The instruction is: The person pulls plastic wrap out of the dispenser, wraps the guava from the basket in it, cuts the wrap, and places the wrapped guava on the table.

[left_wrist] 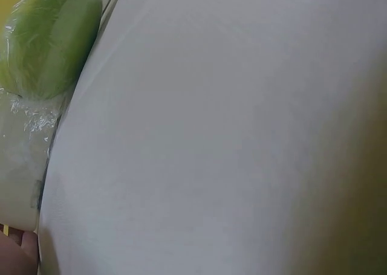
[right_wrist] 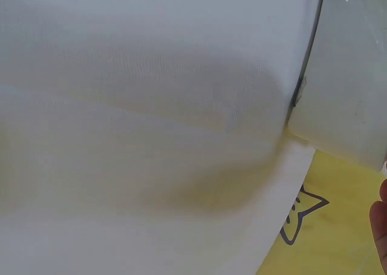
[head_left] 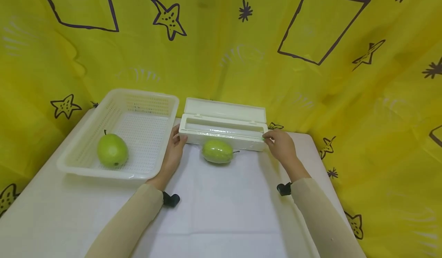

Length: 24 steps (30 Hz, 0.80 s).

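A white cling film dispenser (head_left: 222, 139) stands on the table with its lid (head_left: 224, 110) swung up and back. The roll of film (head_left: 224, 130) shows inside. My left hand (head_left: 175, 150) holds the left end of the dispenser, thumb in front. At the opposite end, my right hand (head_left: 281, 146) pinches a small green slide cutter (head_left: 263, 138) between thumb and fingertips. Against the front wall lies a green pear (head_left: 217, 151) on its side under shiny film, stem to the right. In the left wrist view, the wrapped pear (left_wrist: 51, 39) has crinkled film around it.
To the left stands a white plastic basket (head_left: 65, 166) with a second, bare green pear (head_left: 112, 150) in it. A white cloth (head_left: 221, 208) covers the table. Behind and to the right hangs a yellow curtain (head_left: 207, 62) with drawn stars.
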Tool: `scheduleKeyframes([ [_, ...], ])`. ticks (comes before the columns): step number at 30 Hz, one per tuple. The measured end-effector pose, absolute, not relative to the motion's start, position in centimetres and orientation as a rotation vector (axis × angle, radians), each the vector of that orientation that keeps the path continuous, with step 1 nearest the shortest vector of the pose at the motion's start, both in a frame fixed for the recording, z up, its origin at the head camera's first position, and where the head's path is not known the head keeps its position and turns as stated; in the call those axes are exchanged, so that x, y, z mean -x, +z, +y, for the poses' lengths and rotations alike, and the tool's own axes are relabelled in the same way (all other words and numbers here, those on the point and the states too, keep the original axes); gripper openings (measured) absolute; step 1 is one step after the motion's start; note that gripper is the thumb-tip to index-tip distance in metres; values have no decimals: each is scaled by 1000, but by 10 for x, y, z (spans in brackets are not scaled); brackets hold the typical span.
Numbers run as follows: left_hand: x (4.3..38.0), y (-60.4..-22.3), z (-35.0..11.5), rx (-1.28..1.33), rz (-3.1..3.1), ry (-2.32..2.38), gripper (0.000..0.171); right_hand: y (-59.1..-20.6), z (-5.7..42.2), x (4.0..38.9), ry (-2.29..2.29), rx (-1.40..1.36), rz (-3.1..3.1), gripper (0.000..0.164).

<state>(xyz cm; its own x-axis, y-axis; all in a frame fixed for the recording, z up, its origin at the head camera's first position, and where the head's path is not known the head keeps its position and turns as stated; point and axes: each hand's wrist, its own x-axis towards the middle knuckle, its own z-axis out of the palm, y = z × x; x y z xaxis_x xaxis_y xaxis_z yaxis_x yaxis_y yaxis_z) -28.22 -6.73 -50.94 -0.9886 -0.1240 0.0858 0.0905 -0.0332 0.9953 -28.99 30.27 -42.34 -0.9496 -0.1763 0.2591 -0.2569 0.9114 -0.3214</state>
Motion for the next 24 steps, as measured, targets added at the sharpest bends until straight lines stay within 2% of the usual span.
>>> scheduleKeyframes([
  [24,280,-505,-64,-135,-2067,-2184,55,-418,302,297,509,-281,-2963,14],
])
